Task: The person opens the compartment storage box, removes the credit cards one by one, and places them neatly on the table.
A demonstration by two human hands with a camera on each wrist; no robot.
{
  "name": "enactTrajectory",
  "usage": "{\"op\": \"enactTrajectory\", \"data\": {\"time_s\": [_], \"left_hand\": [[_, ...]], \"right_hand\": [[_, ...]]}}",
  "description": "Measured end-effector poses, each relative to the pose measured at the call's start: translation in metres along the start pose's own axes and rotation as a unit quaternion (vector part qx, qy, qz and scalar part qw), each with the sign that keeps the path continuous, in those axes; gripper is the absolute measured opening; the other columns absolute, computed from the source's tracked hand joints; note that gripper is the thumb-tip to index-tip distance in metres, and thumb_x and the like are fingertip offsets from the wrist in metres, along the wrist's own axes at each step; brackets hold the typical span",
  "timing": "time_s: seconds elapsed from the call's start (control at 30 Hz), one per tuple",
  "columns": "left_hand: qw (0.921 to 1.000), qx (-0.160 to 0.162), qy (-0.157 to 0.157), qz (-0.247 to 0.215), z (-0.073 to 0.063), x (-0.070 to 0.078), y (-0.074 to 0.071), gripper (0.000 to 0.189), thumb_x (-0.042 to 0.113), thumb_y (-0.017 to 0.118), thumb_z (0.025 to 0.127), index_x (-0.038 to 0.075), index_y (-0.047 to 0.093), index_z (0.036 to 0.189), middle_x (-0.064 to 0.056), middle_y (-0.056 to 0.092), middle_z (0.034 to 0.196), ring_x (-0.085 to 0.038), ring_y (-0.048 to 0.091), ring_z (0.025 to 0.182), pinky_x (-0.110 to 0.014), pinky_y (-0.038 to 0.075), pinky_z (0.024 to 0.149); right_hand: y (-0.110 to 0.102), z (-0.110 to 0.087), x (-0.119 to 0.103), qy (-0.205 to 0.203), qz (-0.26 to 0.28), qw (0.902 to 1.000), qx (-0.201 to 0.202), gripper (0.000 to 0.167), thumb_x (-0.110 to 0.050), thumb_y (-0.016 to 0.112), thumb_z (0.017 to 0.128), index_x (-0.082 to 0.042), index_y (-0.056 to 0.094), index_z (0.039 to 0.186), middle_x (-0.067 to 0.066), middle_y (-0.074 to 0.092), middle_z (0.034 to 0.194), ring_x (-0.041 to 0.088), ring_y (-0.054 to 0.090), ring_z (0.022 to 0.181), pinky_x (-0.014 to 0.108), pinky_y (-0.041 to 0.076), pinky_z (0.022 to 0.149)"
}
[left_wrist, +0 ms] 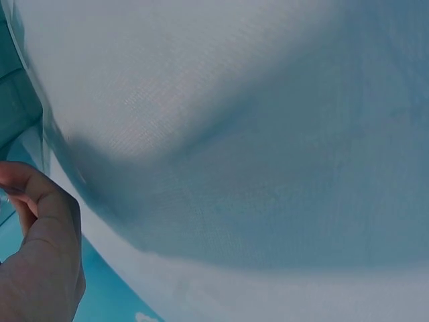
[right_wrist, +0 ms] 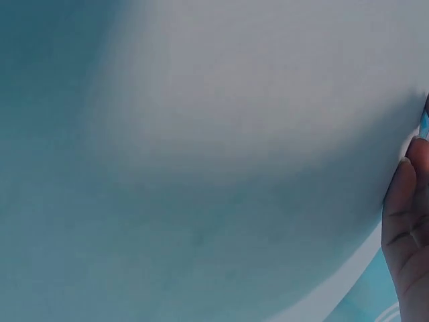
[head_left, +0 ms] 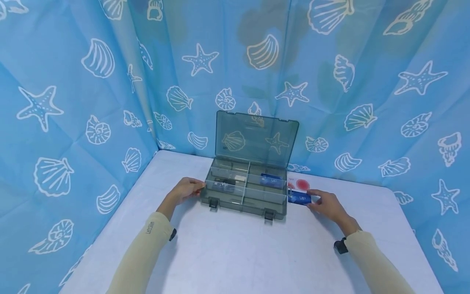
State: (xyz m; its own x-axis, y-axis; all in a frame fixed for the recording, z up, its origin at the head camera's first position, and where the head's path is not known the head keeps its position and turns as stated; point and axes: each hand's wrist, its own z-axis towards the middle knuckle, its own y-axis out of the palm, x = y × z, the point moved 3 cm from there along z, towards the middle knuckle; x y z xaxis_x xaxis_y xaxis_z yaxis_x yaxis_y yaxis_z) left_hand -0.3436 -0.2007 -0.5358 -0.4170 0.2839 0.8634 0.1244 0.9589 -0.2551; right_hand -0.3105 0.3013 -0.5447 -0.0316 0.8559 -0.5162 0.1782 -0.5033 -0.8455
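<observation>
A smoky translucent compartment box (head_left: pixel 240 200) lies on the table with its lid (head_left: pixel 257 139) raised at the back. My left hand (head_left: pixel 185 190) grips the box's left edge; its curled fingers (left_wrist: pixel 33 184) show at the edge of the left wrist view. Beside the box's right wall, my right hand (head_left: pixel 328 205) pinches a flat blue packet with white lettering (head_left: pixel 299 197) between thumb and fingers. A similar blue packet (head_left: pixel 271 180) sits in a right compartment. On the left are a dark packet with white print (head_left: pixel 225 184) and a small white piece (head_left: pixel 240 178).
Just behind the held packet, a white card with red circles (head_left: pixel 302 184) lies by the box's right side. Two latches (head_left: pixel 269 215) hang at the box's front. A white cloth covers the table (head_left: pixel 227 253), and a blue shell-print curtain (head_left: pixel 235 73) rises behind and at both sides.
</observation>
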Motion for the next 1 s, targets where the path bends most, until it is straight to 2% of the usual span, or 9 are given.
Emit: {"op": "enactTrajectory", "data": {"time_s": [0.53, 0.63, 0.77, 0.83, 0.9, 1.0], "left_hand": [[1.0, -0.001, 0.004, -0.003, 0.003, -0.003, -0.001, 0.032, 0.021, 0.063, 0.097, 0.0, 0.061, 0.12, -0.014, 0.06, 0.108, -0.022, 0.06, 0.09, -0.028, 0.054, 0.075], [1.0, -0.001, 0.005, -0.002, 0.004, -0.003, -0.003, 0.031, 0.021, 0.063, 0.097, 0.0, 0.061, 0.119, -0.014, 0.06, 0.108, -0.022, 0.06, 0.09, -0.029, 0.054, 0.075], [1.0, -0.003, 0.005, -0.003, 0.003, -0.002, -0.004, 0.03, 0.02, 0.062, 0.097, 0.0, 0.061, 0.119, -0.014, 0.06, 0.108, -0.022, 0.06, 0.09, -0.028, 0.054, 0.075], [1.0, -0.005, 0.005, -0.003, 0.002, -0.001, -0.004, 0.03, 0.019, 0.062, 0.097, 0.0, 0.061, 0.12, -0.014, 0.06, 0.109, -0.022, 0.06, 0.091, -0.028, 0.054, 0.075], [1.0, -0.006, 0.003, -0.005, 0.001, 0.0, -0.003, 0.03, 0.019, 0.062, 0.097, 0.0, 0.061, 0.121, -0.014, 0.06, 0.109, -0.022, 0.06, 0.091, -0.028, 0.054, 0.075], [1.0, -0.007, 0.0, -0.004, 0.0, 0.001, -0.001, 0.032, 0.02, 0.063, 0.097, 0.0, 0.06, 0.122, -0.014, 0.06, 0.11, -0.022, 0.06, 0.092, -0.028, 0.054, 0.075]], "right_hand": [[-0.001, -0.001, -0.004, -0.005, -0.021, 0.9997, -0.01, 0.059, -0.022, 0.072, 0.089, -0.006, 0.05, 0.141, 0.022, 0.056, 0.129, 0.028, 0.059, 0.093, 0.045, 0.055, 0.083], [-0.007, 0.005, -0.012, -0.007, -0.008, 0.9999, 0.008, 0.055, -0.025, 0.069, 0.092, -0.005, 0.05, 0.14, 0.022, 0.055, 0.132, 0.031, 0.06, 0.096, 0.045, 0.055, 0.081], [-0.021, 0.019, -0.043, -0.009, 0.045, 0.9971, 0.061, 0.049, -0.031, 0.054, 0.1, -0.002, 0.048, 0.14, 0.022, 0.052, 0.136, 0.038, 0.057, 0.11, 0.048, 0.053, 0.087], [-0.026, 0.028, -0.067, -0.006, 0.091, 0.9937, 0.066, 0.051, -0.036, 0.047, 0.103, -0.001, 0.047, 0.141, 0.023, 0.052, 0.135, 0.041, 0.054, 0.117, 0.051, 0.05, 0.092], [-0.027, 0.037, -0.091, -0.005, 0.135, 0.9898, 0.043, 0.06, -0.044, 0.041, 0.103, 0.001, 0.044, 0.142, 0.024, 0.052, 0.135, 0.041, 0.052, 0.121, 0.052, 0.046, 0.097], [-0.024, 0.048, -0.125, -0.003, 0.203, 0.9788, -0.025, 0.074, -0.054, 0.037, 0.101, 0.006, 0.038, 0.144, 0.027, 0.05, 0.138, 0.04, 0.051, 0.124, 0.051, 0.042, 0.102]]}}
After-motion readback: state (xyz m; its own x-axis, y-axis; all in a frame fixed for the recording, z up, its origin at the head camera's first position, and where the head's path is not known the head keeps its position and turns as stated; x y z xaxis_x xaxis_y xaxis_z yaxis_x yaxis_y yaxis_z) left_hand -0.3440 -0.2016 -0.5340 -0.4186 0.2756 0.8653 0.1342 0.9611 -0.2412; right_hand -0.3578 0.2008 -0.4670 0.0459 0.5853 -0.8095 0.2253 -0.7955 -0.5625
